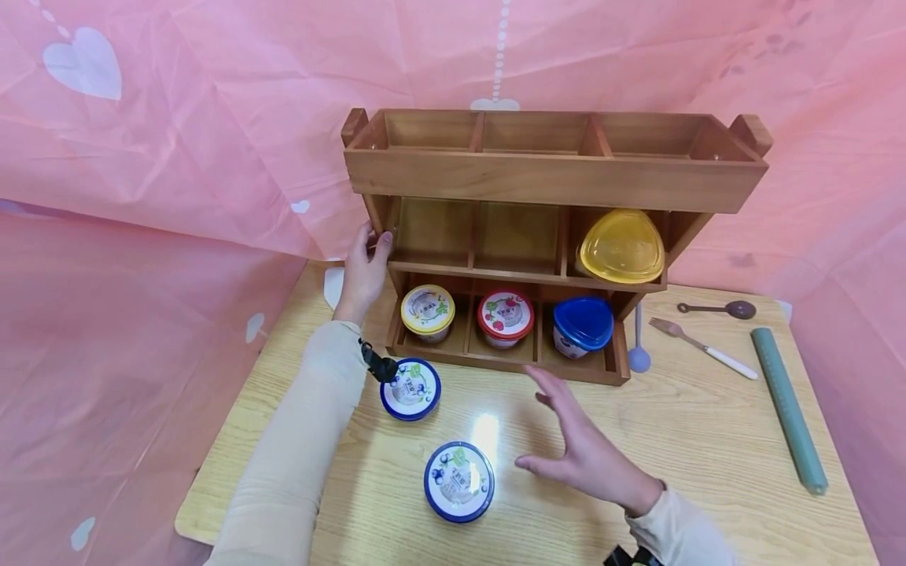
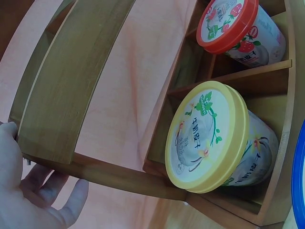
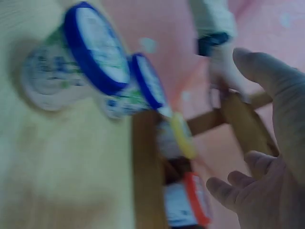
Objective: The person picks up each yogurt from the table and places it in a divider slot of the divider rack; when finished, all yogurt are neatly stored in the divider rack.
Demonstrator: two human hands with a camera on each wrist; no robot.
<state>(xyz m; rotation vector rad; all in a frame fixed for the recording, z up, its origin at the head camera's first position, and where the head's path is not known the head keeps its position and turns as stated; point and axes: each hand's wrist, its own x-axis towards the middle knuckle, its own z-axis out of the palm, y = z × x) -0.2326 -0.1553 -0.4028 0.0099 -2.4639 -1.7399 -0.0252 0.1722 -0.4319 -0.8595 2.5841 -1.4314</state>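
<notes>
The left hand (image 1: 363,277) pinches the left side of the wooden shelf (image 1: 555,176) on the tabletop (image 1: 538,534); it looks stiff and heavy, best held by both sides. The right hand (image 1: 586,454), fingers spread, holds nothing near the front blue-lidded cup (image 1: 459,482), which looks light, smooth and easiest to grab around its middle.

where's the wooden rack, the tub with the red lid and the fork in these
Wooden rack (image 1: 555,174): head view, front board of its top tray
Red-lidded tub (image 1: 506,314): head view, lid
Fork (image 1: 715,354): head view, white handle

A white-handled fork (image 1: 705,348) lies beside a green roll (image 1: 789,410).
</notes>
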